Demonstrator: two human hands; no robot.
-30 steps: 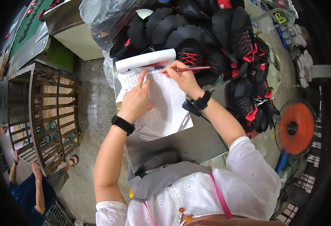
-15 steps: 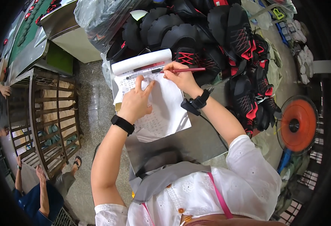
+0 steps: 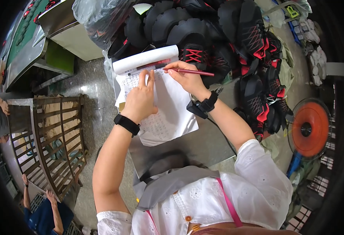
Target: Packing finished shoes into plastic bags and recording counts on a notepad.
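My left hand (image 3: 141,100) lies flat on a white notepad (image 3: 172,113) covered in handwriting, fingers pointing at its upper lines. A black band sits on that wrist. My right hand (image 3: 187,78) grips a red pen (image 3: 193,71) with its tip near the top of the page. The pad's earlier sheets are rolled back over the top (image 3: 144,59). The pad rests on a grey metal table (image 3: 203,145).
A big heap of black and red shoe soles (image 3: 234,43) fills the table's far side. An orange fan (image 3: 309,127) stands at right. A metal rack (image 3: 54,137) is at left, with a grey machine (image 3: 58,23) behind it. Other people sit at lower left (image 3: 43,211).
My left hand slid a little up the page. The pen in my right hand shifted slightly left along the top lines.
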